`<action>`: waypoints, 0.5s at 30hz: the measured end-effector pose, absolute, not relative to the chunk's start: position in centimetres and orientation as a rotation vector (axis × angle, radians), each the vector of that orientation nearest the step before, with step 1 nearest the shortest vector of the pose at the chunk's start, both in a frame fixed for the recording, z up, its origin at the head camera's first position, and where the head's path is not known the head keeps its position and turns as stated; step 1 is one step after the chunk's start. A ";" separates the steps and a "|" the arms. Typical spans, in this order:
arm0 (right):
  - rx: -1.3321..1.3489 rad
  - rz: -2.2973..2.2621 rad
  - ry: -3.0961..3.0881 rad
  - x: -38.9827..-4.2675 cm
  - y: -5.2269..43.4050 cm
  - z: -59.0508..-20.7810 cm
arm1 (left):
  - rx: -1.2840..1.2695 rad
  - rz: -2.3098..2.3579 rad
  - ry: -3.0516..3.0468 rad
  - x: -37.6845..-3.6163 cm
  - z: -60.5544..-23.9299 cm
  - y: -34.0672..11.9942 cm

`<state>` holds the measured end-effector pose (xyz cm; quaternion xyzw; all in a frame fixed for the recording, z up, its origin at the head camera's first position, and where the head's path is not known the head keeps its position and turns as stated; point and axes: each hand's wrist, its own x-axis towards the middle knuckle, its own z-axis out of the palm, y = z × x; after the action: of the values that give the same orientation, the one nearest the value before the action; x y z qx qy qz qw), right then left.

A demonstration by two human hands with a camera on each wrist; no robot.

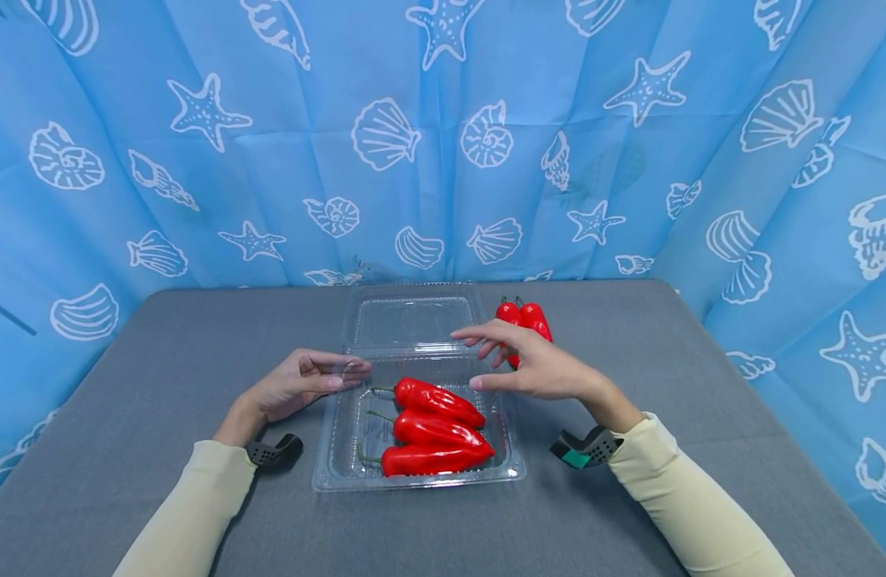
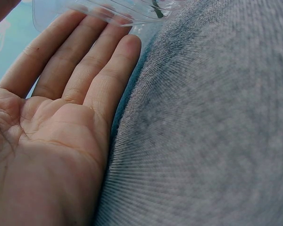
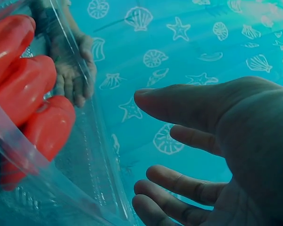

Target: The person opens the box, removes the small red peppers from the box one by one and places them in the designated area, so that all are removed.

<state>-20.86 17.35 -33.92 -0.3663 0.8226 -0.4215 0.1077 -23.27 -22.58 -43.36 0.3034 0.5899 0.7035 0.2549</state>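
Observation:
A clear plastic clamshell box (image 1: 328, 473) lies open on the grey table, its lid (image 1: 412, 319) flat behind it. Three red peppers (image 1: 432, 429) lie side by side in the tray; through the wall they show as red peppers (image 3: 28, 94) in the right wrist view. My left hand (image 1: 306, 381) rests at the tray's left rim, its straight fingers (image 2: 92, 66) touching the plastic box (image 2: 104, 9). My right hand (image 1: 518, 361) hovers with spread fingers (image 3: 179, 101) over the tray's back right corner, holding nothing. Two more red peppers (image 1: 533, 316) lie behind it.
The grey cloth-covered table (image 1: 702, 385) extends to both sides of the box. A blue curtain (image 1: 443, 136) with white shells and starfish closes off the back and sides. Dark wrist mounts (image 1: 583, 449) sit at both cuffs.

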 end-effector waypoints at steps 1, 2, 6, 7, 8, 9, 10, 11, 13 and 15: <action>-1.081 -1.242 2.411 -20.8 17.3 -33.9 | 0.823 1.911 1.602 -23.3 -43.4 -22.6; -1.084 -1.241 2.404 -20.8 17.2 -34.0 | 0.826 1.909 1.602 -23.3 -43.4 -22.6; -1.097 -1.238 2.371 -20.6 16.9 -34.1 | 0.827 1.911 1.601 -23.3 -43.4 -22.5; -1.097 -1.236 2.363 -20.5 16.8 -34.1 | 0.827 1.911 1.600 -23.3 -43.4 -22.5; -1.099 -1.235 2.354 -20.5 16.7 -34.1 | 0.825 1.913 1.599 -23.3 -43.4 -22.5; -1.101 -1.237 2.342 -20.4 16.6 -34.2 | 0.825 1.914 1.599 -23.3 -43.4 -22.5; -1.103 -1.238 2.329 -20.4 16.6 -34.3 | 0.825 1.913 1.601 -23.3 -43.4 -22.5; -1.101 -1.242 2.316 -20.4 16.5 -34.3 | 0.821 1.914 1.601 -23.3 -43.4 -22.5; -1.096 -1.251 2.290 -20.3 16.3 -34.3 | 0.812 1.914 1.604 -23.3 -43.3 -22.5; -1.102 -1.261 2.259 -20.2 16.1 -34.4 | 0.815 1.915 1.604 -23.3 -43.4 -22.6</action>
<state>-20.17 16.15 -34.43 -0.3865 0.7925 -0.4423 0.1643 -23.29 -22.57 -43.35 0.3000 0.5905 0.7047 0.2543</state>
